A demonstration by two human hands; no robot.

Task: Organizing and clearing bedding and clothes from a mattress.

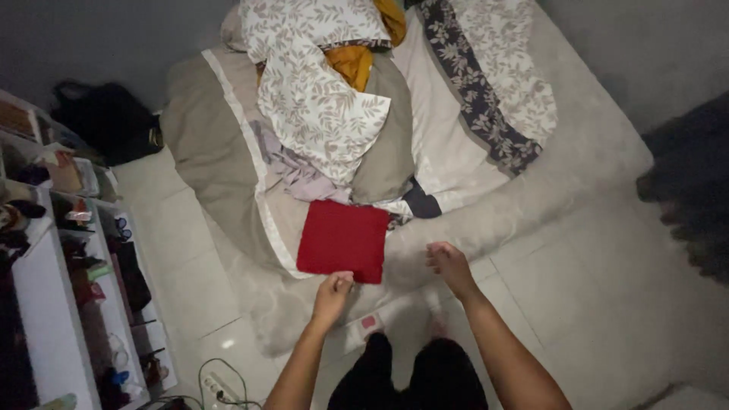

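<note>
Folded red cloth (343, 240) lies flat on the near edge of the bed (600, 152), a neat square on the beige bedding, its lower edge hanging close to the mattress rim.

Left hand (332, 293): fingers pinched shut on the cloth's bottom edge, near its lower right corner. Arm reaches up from below.

Right hand (449, 264): empty, fingers loosely curled, hovering just right of the cloth, not touching it. It sits over the pale side of the mattress.

Just behind the cloth: a heap of laundry. On top, a white sheet with a brown leaf print (323, 99); under it, a grey-beige pillow or cushion (389, 152); a mustard-yellow garment (357, 61) pokes out near the top. A pale lilac piece (300, 175) is bunched at the left of the heap, and a small dark item (421, 203) lies right of the red cloth's upper corner.

Further right on the bed: a cover with a dark floral band (474, 91) running diagonally.

Floor: pale tiles (592, 288). Person stands at the bed's foot, dark trousers visible at bottom.

Left side: white shelf unit (45, 304) with cluttered compartments, contents too dim to tell. Black bag (106, 118) on the floor against the wall behind it. A white power strip with cable (220, 386) lies on the floor near the shelf.
</note>
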